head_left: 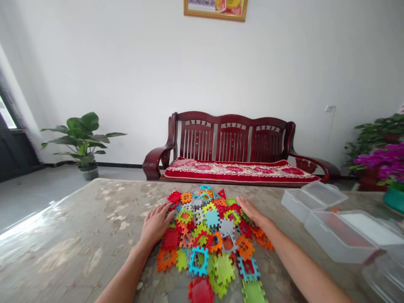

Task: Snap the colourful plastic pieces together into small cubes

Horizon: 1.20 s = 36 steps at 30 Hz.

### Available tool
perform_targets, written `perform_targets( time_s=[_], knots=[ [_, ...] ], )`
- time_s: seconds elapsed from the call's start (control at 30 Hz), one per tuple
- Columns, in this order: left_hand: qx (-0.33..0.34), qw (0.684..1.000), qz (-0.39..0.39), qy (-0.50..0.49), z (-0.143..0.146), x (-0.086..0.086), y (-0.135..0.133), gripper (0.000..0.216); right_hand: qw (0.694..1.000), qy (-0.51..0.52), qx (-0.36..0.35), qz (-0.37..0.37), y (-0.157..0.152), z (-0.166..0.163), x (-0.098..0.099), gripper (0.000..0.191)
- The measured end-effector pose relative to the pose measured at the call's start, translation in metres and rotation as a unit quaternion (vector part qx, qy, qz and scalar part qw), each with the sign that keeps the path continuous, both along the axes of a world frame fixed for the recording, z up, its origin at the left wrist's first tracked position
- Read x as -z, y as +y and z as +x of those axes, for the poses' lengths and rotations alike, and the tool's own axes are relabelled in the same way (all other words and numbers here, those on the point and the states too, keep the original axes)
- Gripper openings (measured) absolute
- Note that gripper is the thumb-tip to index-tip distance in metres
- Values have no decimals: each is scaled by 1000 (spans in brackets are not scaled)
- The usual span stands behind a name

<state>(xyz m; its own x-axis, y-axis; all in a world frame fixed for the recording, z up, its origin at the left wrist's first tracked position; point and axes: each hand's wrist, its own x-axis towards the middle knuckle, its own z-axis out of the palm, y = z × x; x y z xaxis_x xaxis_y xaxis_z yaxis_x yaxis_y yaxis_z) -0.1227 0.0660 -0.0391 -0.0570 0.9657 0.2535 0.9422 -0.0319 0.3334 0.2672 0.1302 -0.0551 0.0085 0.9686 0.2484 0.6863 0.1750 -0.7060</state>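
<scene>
A heap of colourful plastic interlocking tiles [211, 234], red, orange, green, blue and grey, lies on the marbled table [78, 235] in front of me. My left hand [155, 224] rests flat on the left edge of the heap, fingers stretched out over red and grey pieces. My right hand [251, 210] lies flat on the heap's right edge, fingers extended toward the far pieces. Neither hand grips a tile.
Clear plastic boxes with open lids [312, 198] [342, 235] stand on the table to the right. Beyond the table are a dark wooden bench with a red cushion [230, 158], a potted green plant [82, 141] at left and purple flowers [386, 162] at right.
</scene>
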Motion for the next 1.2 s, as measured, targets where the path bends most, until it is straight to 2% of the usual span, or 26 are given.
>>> perform_targets(
  time_s=[0.07,0.17,0.23,0.3,0.47,0.57,0.63,0.7,0.8,0.83,1.0,1.1,1.2],
  knots=[
    [5,1000,2,-11,-2,0,0,47,999,36,1,-11,-4,2,-5,68],
    [14,1000,1,-18,-3,0,1,47,995,86,44,-13,-13,21,-11,69],
    [9,1000,-1,-19,-3,0,2,48,994,76,77,-7,-20,33,-9,72],
    [2,1000,-6,-23,-3,1,4,51,995,52,79,-6,-28,37,-3,73],
    [41,998,-14,-34,1,1,2,57,999,-14,45,-12,-44,5,13,70],
    [64,997,-8,-47,2,3,-1,53,998,-25,45,-25,-50,-9,10,65],
    [70,995,1,-77,0,5,-1,51,999,6,25,-30,-54,-8,6,63],
    [49,991,20,-124,-3,5,3,52,997,64,22,-26,-58,2,2,64],
    [-25,984,65,-163,-9,2,16,56,988,140,58,3,-63,19,3,66],
    [-37,985,69,-153,-10,-1,22,58,986,156,65,15,-64,23,4,65],
    [-6,997,18,-71,-8,-7,50,54,976,195,82,54,-65,33,9,65],
    [56,998,-7,-18,-5,-2,60,44,975,196,87,60,-65,33,8,65],
    [95,994,-32,37,-3,4,63,43,978,187,74,58,-62,32,9,67]
  ],
)
